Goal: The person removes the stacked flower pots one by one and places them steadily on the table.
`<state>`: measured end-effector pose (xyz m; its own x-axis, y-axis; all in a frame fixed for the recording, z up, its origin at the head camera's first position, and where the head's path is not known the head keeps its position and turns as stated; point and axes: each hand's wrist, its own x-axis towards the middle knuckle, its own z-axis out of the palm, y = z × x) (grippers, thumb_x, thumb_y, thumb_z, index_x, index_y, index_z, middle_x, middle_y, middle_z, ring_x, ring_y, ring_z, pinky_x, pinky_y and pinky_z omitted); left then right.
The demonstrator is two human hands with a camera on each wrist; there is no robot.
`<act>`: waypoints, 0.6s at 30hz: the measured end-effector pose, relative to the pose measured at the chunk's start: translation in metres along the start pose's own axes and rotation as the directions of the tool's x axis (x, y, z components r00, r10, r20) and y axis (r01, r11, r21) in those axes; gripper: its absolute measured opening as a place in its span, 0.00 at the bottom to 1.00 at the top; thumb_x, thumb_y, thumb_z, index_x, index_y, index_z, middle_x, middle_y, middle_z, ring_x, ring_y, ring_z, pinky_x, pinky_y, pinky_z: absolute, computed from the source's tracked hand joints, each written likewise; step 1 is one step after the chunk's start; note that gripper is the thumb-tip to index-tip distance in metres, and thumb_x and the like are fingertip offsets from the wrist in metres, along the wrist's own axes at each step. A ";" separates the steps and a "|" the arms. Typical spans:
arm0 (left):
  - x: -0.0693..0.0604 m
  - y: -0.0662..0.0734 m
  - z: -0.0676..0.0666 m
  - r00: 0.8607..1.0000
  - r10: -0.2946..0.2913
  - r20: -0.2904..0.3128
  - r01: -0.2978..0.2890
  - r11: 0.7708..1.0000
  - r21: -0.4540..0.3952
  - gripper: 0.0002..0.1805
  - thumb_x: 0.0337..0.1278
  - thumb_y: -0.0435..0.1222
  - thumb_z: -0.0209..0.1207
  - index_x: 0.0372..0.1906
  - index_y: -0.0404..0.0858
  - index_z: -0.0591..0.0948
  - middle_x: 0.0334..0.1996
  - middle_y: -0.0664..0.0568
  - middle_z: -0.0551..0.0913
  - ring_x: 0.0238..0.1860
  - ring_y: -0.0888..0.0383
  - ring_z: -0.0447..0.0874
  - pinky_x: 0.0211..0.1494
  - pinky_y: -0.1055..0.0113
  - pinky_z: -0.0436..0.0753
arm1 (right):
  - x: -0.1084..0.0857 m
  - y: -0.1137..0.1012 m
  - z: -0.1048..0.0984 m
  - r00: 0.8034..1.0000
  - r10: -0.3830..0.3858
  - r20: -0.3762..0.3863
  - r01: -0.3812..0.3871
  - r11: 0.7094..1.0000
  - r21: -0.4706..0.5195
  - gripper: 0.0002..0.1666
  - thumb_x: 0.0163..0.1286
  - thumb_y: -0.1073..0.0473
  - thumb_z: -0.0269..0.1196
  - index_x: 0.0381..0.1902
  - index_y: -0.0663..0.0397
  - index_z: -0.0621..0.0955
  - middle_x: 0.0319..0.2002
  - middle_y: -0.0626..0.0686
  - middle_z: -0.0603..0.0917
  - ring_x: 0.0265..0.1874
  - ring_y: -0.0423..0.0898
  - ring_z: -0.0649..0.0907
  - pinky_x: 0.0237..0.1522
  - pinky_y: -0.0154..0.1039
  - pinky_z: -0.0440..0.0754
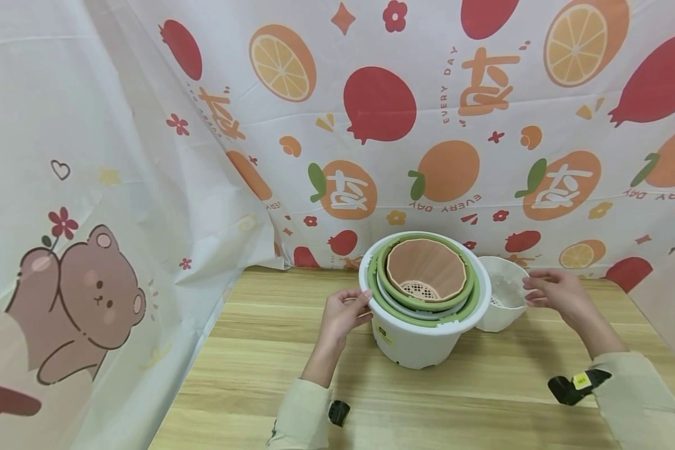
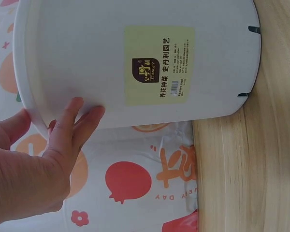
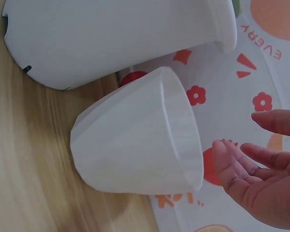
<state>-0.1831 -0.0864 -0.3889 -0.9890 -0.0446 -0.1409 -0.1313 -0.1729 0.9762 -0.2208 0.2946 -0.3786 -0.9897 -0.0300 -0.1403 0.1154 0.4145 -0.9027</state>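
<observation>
A large white plant pot (image 1: 416, 347) stands upright on the table, its yellow label (image 2: 159, 65) facing the left wrist camera. Nested inside it are green pots (image 1: 419, 322), another light-coloured one, and a brown pot (image 1: 427, 269) with a perforated base on top. My left hand (image 1: 342, 312) pinches the large pot's rim on its left side, thumb at the rim and fingers against the outer wall. To the right stands a smaller white pot (image 3: 130, 140) with a faceted wall. Beside its rim, my right hand (image 3: 261, 174) is apart from it, fingers loosely bent and holding nothing.
The wooden table (image 1: 247, 375) carries the pots near its back edge. Behind it hangs a fruit-print sheet (image 1: 315, 125), close to the pots. Another sheet with a bear print (image 1: 98, 287) hangs along the left side.
</observation>
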 end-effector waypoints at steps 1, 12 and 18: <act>0.000 0.000 0.000 1.000 0.000 -0.002 0.000 1.000 0.000 0.13 0.58 0.32 0.58 0.39 0.24 0.72 0.25 0.48 0.81 0.28 0.60 0.81 0.38 0.62 0.84 | 0.000 -0.001 0.000 1.000 -0.005 0.001 0.005 1.000 0.001 0.36 0.70 0.54 0.53 0.60 0.80 0.57 0.35 0.50 0.78 0.29 0.39 0.81 0.37 0.37 0.83; 0.002 -0.001 0.000 1.000 -0.001 -0.010 0.001 1.000 0.007 0.13 0.58 0.32 0.58 0.39 0.24 0.72 0.24 0.48 0.81 0.28 0.60 0.81 0.38 0.63 0.84 | -0.005 -0.019 0.008 0.997 -0.079 0.009 0.079 0.996 -0.050 0.34 0.69 0.53 0.55 0.59 0.76 0.61 0.36 0.51 0.79 0.30 0.39 0.81 0.36 0.38 0.84; 0.002 -0.002 0.000 1.000 -0.003 -0.009 0.003 1.000 0.012 0.13 0.58 0.32 0.58 0.39 0.24 0.72 0.25 0.47 0.82 0.28 0.60 0.81 0.38 0.62 0.84 | -0.006 -0.029 0.011 0.994 -0.108 0.020 0.110 0.990 -0.087 0.33 0.69 0.53 0.54 0.59 0.76 0.62 0.42 0.60 0.78 0.31 0.40 0.82 0.35 0.37 0.84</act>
<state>-0.1848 -0.0861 -0.3912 -0.9880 -0.0532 -0.1451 -0.1349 -0.1610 0.9777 -0.2170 0.2728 -0.3559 -0.9945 -0.0927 -0.0498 -0.0016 0.4866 -0.8736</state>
